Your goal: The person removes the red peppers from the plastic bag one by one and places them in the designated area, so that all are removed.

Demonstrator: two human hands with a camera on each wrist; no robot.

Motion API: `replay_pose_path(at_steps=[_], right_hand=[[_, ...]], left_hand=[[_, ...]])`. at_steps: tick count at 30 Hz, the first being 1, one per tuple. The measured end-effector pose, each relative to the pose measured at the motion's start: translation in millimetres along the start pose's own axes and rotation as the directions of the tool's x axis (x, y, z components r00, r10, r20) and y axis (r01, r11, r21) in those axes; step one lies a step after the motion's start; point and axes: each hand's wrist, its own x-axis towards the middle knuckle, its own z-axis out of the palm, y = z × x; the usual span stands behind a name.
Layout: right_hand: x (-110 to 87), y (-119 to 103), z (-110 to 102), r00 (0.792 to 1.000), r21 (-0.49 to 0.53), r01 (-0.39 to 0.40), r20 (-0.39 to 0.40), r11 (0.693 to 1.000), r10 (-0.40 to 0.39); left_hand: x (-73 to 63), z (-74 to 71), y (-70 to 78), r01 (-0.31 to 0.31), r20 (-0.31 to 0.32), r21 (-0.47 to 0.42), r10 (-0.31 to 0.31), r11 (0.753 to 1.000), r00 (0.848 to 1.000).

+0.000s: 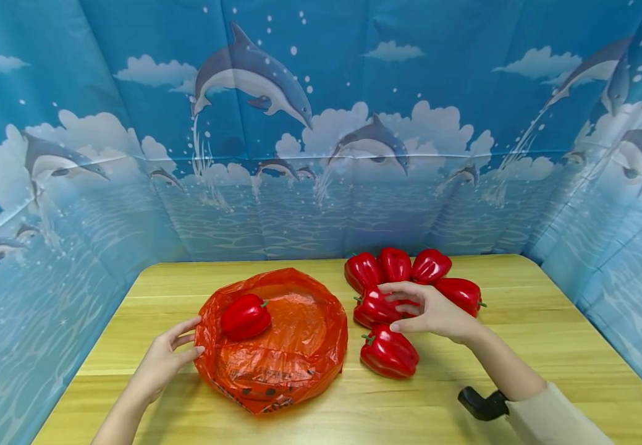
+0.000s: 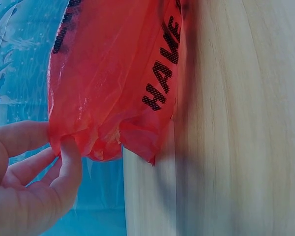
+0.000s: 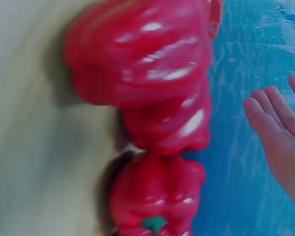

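On the left of the table lies an orange-red plastic bag (image 1: 332, 364), its mouth spread wide, with one red bell pepper (image 1: 245, 317) inside. My left hand (image 1: 160, 355) is at the bag's left rim; in the left wrist view, thumb and fingers (image 2: 71, 160) pinch the bag's edge. Over the peppers on the right, my right hand (image 1: 429, 314) hovers with fingers spread and loosely bent, holding nothing. Nearest to it are a front pepper (image 1: 390, 353) and another (image 1: 373, 307) just behind. In the right wrist view the right hand (image 3: 280, 132) appears apart from the peppers (image 3: 142, 54).
Several more red peppers (image 1: 395, 264) sit in a cluster at the table's back right. A black curved piece (image 1: 483, 405) shows beside the right sleeve. Blue dolphin-print curtain (image 1: 321, 204) surrounds the back and sides of the wooden table (image 1: 526, 334).
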Motion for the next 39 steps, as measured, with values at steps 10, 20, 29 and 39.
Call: replay_pose_path(at_steps=[10, 20, 29, 39], right_hand=[[45.6, -19, 7, 0.997, -0.031, -0.039, 0.07, 0.999, 0.041], [92.5, -35, 30, 0.989, -0.078, -0.01, 0.144, 0.997, 0.021], [137.3, -44, 55, 0.976, -0.099, -0.016, 0.213, 0.995, 0.037], [169.4, -35, 93, 0.97, -0.106, -0.011, 0.242, 0.994, 0.037]], left_hand=[[0.9, 1.4, 2.8, 0.003, -0.019, 0.039, -0.002, 0.999, 1.0], [2.8, 1.3, 2.2, -0.018, -0.018, 0.026, 0.019, 0.999, 1.0], [3.5, 0.7, 2.7, -0.013, -0.015, 0.024, 0.013, 1.0, 1.0], [2.5, 1.0, 2.1, -0.014, -0.018, 0.027, 0.014, 1.0, 1.0]])
